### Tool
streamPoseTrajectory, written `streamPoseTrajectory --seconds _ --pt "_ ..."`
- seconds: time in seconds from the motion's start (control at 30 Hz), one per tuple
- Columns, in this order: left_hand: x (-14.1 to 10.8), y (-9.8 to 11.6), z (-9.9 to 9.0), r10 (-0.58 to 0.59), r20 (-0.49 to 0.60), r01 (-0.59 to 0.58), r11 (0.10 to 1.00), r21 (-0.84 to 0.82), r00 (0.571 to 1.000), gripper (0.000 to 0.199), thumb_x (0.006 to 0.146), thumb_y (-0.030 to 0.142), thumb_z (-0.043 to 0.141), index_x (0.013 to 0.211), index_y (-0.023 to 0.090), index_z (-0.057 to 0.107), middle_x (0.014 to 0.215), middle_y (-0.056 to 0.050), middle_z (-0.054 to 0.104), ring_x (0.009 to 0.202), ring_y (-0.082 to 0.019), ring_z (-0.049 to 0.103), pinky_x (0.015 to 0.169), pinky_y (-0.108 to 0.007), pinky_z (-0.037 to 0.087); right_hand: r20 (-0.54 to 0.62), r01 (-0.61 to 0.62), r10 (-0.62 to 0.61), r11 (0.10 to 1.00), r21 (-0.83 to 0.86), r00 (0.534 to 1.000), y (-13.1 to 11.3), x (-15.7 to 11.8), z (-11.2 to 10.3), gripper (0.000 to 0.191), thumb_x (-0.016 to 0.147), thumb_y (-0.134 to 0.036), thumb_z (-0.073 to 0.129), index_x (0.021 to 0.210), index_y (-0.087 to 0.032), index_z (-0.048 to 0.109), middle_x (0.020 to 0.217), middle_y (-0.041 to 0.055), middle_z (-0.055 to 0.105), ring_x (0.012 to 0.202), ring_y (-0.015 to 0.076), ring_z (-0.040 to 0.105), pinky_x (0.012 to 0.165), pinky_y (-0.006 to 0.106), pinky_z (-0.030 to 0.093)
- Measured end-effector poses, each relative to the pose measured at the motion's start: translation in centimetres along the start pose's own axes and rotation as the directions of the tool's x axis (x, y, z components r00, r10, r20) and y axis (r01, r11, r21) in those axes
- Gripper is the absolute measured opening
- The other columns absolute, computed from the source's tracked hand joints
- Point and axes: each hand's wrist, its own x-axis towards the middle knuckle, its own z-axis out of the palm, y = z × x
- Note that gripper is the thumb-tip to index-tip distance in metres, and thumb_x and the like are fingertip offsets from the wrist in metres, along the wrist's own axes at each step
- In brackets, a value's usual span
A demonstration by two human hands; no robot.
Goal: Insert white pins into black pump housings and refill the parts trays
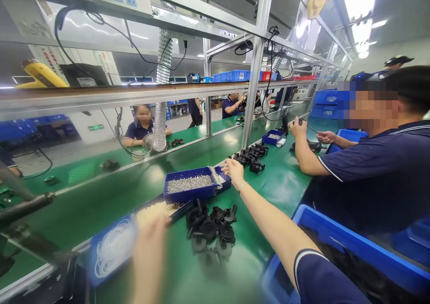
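Note:
My left hand [152, 239] is smeared by motion over the near edge of a tray of small cream-coloured parts [152, 213]; whether it holds anything does not show. My right hand [234, 172] reaches out past the right end of a blue tray of small metal screws [190, 184]. Its fingers look extended and slightly apart, with nothing visible in them. Just beyond them stands a group of black plastic parts [251, 156]. Between my arms, a second cluster of black round housings [211, 225] lies on the green table [248, 250].
A blue tray of clear rings [116, 246] sits at the left. To the right is a large blue bin [336, 232] holding dark parts. A co-worker [376, 160] handles a tool on the right. A metal post [257, 71] rises behind the black parts.

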Motion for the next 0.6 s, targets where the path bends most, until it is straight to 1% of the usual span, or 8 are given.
streamPoseTrajectory --seconds 0.07,0.13,0.23,0.3,0.37,0.47,0.53,0.6 --pt "-3.8 -1.0 0.2 -0.173 0.151 0.193 0.973 -0.127 0.973 0.045 0.065 0.050 0.079 0.094 0.017 0.074 0.091 -0.010 0.074 0.080 -0.024 0.067 0.074 -0.036 0.051 -0.054 0.022 -0.015 0.991 0.132 0.998 -1.1 -1.6 -1.2 0.036 0.097 -0.043 0.052 0.117 -0.013 0.057 0.096 0.0065 0.065 0.074 0.0134 0.064 0.065 0.028 0.056" --pt "-6.7 -2.1 0.2 -0.289 0.257 0.333 0.931 -0.149 0.922 0.044 0.059 0.046 0.085 0.090 0.016 0.075 0.088 -0.010 0.074 0.078 -0.024 0.068 0.071 -0.033 0.051 -0.037 0.040 -0.032 0.967 0.250 0.999 -2.3 -4.0 -1.9 0.039 0.094 -0.045 0.056 0.116 -0.013 0.058 0.094 0.0076 0.067 0.074 0.0136 0.066 0.067 0.028 0.057" --pt "-9.1 -2.8 -0.6 -0.355 0.323 0.419 0.895 -0.154 0.877 0.041 0.056 0.043 0.087 0.083 0.015 0.076 0.079 -0.008 0.073 0.072 -0.021 0.066 0.066 -0.030 0.051 0.084 0.015 -0.050 0.927 0.374 0.995 -4.3 -9.2 -1.7 0.046 0.083 -0.042 0.071 0.118 -0.014 0.060 0.101 0.0109 0.070 0.086 0.0180 0.070 0.080 0.032 0.058" --pt "-9.5 -2.6 -1.2 -0.359 0.336 0.426 0.892 -0.149 0.871 0.039 0.057 0.044 0.087 0.082 0.015 0.076 0.073 -0.007 0.071 0.066 -0.018 0.063 0.063 -0.028 0.049 0.221 -0.068 -0.034 0.896 0.438 0.975 -5.4 -13.2 -0.8 0.049 0.078 -0.036 0.077 0.118 -0.014 0.062 0.107 0.0130 0.071 0.095 0.0217 0.070 0.088 0.036 0.057" --pt "-9.5 -2.1 -1.9 -0.357 0.364 0.428 0.894 -0.133 0.860 0.038 0.061 0.045 0.085 0.081 0.014 0.076 0.071 -0.007 0.071 0.064 -0.016 0.061 0.062 -0.027 0.049 0.371 -0.207 0.014 0.848 0.487 0.929 -6.1 -17.0 0.5 0.046 0.076 -0.030 0.080 0.115 -0.014 0.063 0.109 0.0136 0.071 0.098 0.0226 0.070 0.091 0.035 0.056" --pt "-9.3 -1.6 -2.5 -0.356 0.423 0.448 0.883 -0.140 0.834 0.040 0.065 0.048 0.082 0.081 0.012 0.075 0.071 -0.008 0.070 0.063 -0.015 0.061 0.062 -0.025 0.048 0.504 -0.393 0.129 0.795 0.462 0.854 -6.5 -21.5 2.5 0.034 0.077 -0.032 0.079 0.102 -0.013 0.067 0.098 0.0116 0.074 0.081 0.0179 0.072 0.076 0.029 0.059" --pt "-9.2 -1.8 -2.8 -0.369 0.454 0.490 0.852 -0.182 0.811 0.044 0.064 0.050 0.082 0.081 0.010 0.075 0.071 -0.007 0.069 0.063 -0.013 0.060 0.061 -0.023 0.048 0.548 -0.466 0.197 0.785 0.408 0.813 -6.3 -23.7 3.6 0.029 0.079 -0.036 0.077 0.091 -0.012 0.067 0.087 0.0096 0.074 0.066 0.0135 0.070 0.063 0.024 0.057" --pt "-9.3 -2.3 -3.1 -0.394 0.486 0.555 0.795 -0.245 0.780 0.044 0.063 0.049 0.084 0.082 0.010 0.074 0.071 -0.006 0.068 0.062 -0.011 0.060 0.060 -0.021 0.048 0.579 -0.506 0.236 0.782 0.364 0.780 -5.9 -25.3 4.4 0.030 0.079 -0.040 0.076 0.082 -0.011 0.066 0.082 0.0085 0.073 0.059 0.0112 0.067 0.056 0.022 0.054"
